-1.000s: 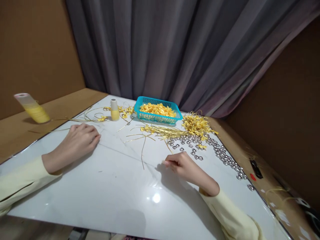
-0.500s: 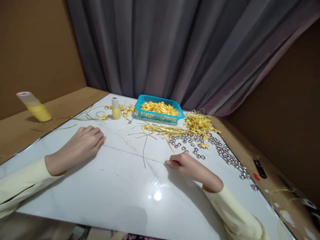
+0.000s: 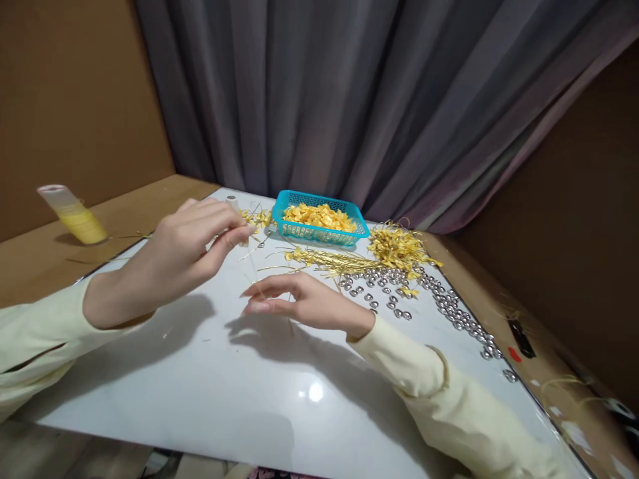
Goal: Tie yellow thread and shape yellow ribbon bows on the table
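Observation:
My left hand (image 3: 197, 243) is raised over the left part of the white table, thumb and fingertips pinched together. A fine pale thread (image 3: 253, 267) hangs from that pinch towards my right hand (image 3: 294, 301). Lower and nearer the middle, my right hand has its thumb and index finger apart, with the thread running to the gap between them. Whether it touches those fingers is unclear. Behind my hands lies a bundle of gold cords (image 3: 344, 261) with yellow bows at the ends. My left hand partly hides a small white-capped spool (image 3: 232, 201).
A turquoise basket (image 3: 322, 238) of yellow bows (image 3: 319, 216) stands at the back. To its right are a heap of gold-corded bows (image 3: 397, 246) and many silver heart-shaped beads (image 3: 452, 307). A tilted yellow thread spool (image 3: 82, 223) is at far left; a black object (image 3: 520, 337) lies at right.
My left hand has risen and moved right. My right hand has moved left towards it, and its fingers have opened. The thread, stretched between them before, now spans a short gap.

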`<control>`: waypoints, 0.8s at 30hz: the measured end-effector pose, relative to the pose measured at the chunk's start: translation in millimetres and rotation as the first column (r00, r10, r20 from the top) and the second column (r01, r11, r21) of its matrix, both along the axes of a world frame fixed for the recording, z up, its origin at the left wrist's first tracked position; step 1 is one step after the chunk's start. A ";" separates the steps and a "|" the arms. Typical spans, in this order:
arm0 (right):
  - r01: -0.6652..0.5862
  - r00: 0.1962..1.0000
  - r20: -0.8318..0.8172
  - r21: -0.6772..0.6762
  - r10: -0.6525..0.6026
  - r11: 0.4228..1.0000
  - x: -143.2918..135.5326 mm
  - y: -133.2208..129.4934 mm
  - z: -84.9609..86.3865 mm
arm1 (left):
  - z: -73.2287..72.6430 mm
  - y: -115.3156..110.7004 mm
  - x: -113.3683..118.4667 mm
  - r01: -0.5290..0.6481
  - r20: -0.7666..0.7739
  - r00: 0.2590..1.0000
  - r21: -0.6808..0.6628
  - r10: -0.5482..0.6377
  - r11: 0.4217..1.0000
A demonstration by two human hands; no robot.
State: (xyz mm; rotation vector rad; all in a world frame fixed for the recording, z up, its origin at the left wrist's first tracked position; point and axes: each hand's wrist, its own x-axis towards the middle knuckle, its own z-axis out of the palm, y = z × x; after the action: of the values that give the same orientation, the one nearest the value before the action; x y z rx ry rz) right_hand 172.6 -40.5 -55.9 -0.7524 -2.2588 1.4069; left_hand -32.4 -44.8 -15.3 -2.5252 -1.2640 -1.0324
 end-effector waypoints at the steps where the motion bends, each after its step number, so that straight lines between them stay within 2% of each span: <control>1: -0.020 0.999 -0.040 -0.067 0.017 0.998 -1.0 -0.9 1.2 | 3.3 1.5 0.1 -0.011 0.001 1.000 0.037 0.011 0.999; 5: -0.028 0.988 -0.153 -0.287 -0.017 0.958 15.2 -9.4 -2.1 | 6.4 12.3 -7.2 -0.114 0.020 0.993 0.104 0.112 0.988; 8: 0.055 0.980 -0.157 -0.369 -0.121 0.928 34.9 -17.1 -10.7 | 1.2 21.3 -13.0 -0.174 0.033 0.985 0.065 0.172 0.983; 11: 0.160 0.972 -0.103 -0.372 -0.212 0.914 51.1 -23.5 -18.3 | -3.9 27.5 -15.4 -0.188 0.028 0.982 0.011 0.188 0.982; 14: 0.217 0.971 -0.023 -0.348 -0.240 0.912 61.6 -27.8 -21.5 | -6.3 30.6 -16.9 -0.218 0.021 0.976 -0.011 0.218 0.976; 19: 0.231 0.971 0.031 -0.355 -0.236 0.906 68.8 -29.2 -21.3 | -11.2 36.2 -22.1 -0.252 0.025 0.967 -0.010 0.252 0.968; 24: 0.228 0.973 0.052 -0.372 -0.225 0.900 71.8 -26.6 -23.2 | -21.9 48.2 -28.6 -0.232 0.103 0.969 0.075 0.224 0.970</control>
State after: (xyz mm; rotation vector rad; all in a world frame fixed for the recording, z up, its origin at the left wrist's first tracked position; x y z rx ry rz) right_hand 244.4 -67.1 -79.2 -1.1026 -1.8472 1.7404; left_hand -61.0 3.4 -37.2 -2.2275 -1.4601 -1.1365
